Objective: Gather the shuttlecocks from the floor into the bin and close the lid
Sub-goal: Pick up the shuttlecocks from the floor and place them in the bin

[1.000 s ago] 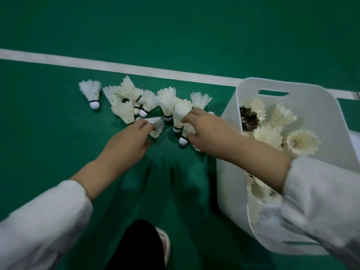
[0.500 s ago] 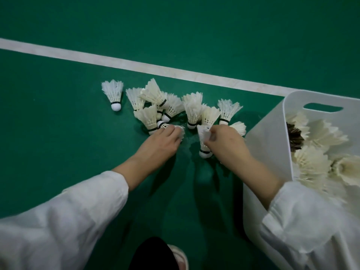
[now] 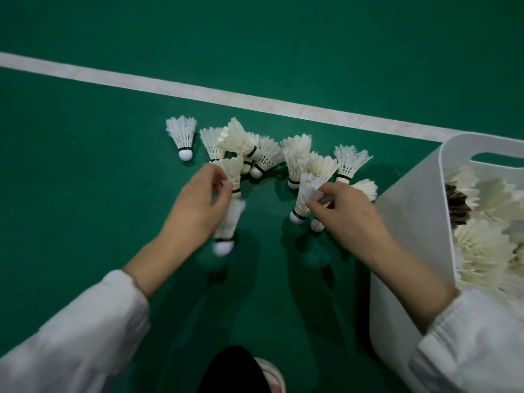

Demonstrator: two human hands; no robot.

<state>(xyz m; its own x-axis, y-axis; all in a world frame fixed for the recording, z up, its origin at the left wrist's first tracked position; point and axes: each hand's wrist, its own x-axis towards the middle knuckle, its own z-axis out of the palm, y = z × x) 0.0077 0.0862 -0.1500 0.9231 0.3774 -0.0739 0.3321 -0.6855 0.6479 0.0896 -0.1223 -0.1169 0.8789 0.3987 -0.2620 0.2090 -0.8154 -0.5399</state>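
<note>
Several white feather shuttlecocks (image 3: 263, 154) lie in a cluster on the green floor, and one more shuttlecock (image 3: 183, 137) lies apart at the left. My left hand (image 3: 198, 208) grips a shuttlecock (image 3: 226, 231) with its cork pointing down, and its fingertips touch another shuttlecock (image 3: 231, 173) above. My right hand (image 3: 346, 214) holds two shuttlecocks (image 3: 302, 205) by their feathers. The white bin (image 3: 402, 236) stands at the right, open, with many shuttlecocks (image 3: 487, 245) inside, one of them dark. No lid is in view.
A white court line (image 3: 255, 100) crosses the green floor behind the pile. My shoe and dark trouser leg (image 3: 249, 370) show at the bottom centre. My white sleeves cover both forearms.
My left hand has picked up a shuttlecock and lifted it off the floor. My right hand now holds two shuttlecocks. The view has shifted left, so the bin sits further right.
</note>
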